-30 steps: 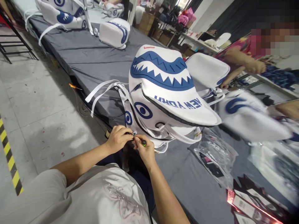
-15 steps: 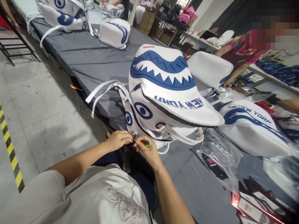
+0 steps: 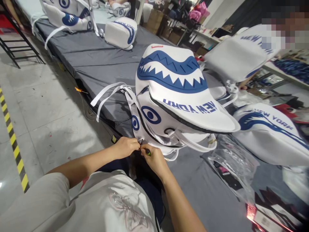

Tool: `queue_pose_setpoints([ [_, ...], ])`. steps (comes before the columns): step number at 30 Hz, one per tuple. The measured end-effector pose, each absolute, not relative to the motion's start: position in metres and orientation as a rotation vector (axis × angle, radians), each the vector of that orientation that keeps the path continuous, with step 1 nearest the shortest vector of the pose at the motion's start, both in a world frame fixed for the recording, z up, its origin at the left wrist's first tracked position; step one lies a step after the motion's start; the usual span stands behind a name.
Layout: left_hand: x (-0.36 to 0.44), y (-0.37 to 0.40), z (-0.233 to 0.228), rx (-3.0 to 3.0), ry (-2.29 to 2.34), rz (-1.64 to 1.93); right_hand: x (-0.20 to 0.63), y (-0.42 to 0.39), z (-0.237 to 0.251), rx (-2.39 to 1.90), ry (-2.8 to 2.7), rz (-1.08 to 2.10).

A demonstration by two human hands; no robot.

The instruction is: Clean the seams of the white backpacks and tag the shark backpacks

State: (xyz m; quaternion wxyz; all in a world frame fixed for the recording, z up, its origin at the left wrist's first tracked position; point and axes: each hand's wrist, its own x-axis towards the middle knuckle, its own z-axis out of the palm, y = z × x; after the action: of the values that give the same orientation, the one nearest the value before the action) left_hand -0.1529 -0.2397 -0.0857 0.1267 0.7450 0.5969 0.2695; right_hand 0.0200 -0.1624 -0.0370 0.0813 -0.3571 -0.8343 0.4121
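Note:
A white backpack [image 3: 190, 119] with blue shark-teeth trim, eye prints and "NEW YORK" lettering lies on the grey cloth in front of me, its flap open. At its near lower edge, my left hand [image 3: 126, 147] is closed in a pinch beside a small metal fitting [image 3: 141, 141]; what the fingertips hold is hidden. My right hand [image 3: 154, 158] is closed around a small tool with a black and green handle [image 3: 148, 152], its working end hidden by the fingers. Both sets of fingertips meet close together. White straps [image 3: 106, 93] trail off the backpack's left side.
Another white backpack [image 3: 265, 135] lies to the right, near clear plastic bags [image 3: 236, 161] and tags [image 3: 265, 219]. A co-worker's raised bag [image 3: 231, 54] is behind. More bags [image 3: 120, 33] stand farther along the table. An orange-handled tool [image 3: 78, 89] lies at the table's left edge.
My right fingertips have closed in against my left ones, and the green-handled tool has tilted. At the far right, the co-worker's white bag has risen and turned, showing its lettering. The view shifted slightly.

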Motion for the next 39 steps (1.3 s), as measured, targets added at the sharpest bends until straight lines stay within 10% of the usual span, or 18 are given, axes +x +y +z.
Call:
queue_pose_setpoints([
  [6,-0.15,-0.237,-0.076,2.217,1.83,0.584,0.014,-0.166,-0.04,-1.033,-2.871,0.78],
  [39,-0.136,-0.261,-0.076,1.97,1.967,0.788,0.012,-0.185,-0.042,-0.999,-2.271,1.241],
])
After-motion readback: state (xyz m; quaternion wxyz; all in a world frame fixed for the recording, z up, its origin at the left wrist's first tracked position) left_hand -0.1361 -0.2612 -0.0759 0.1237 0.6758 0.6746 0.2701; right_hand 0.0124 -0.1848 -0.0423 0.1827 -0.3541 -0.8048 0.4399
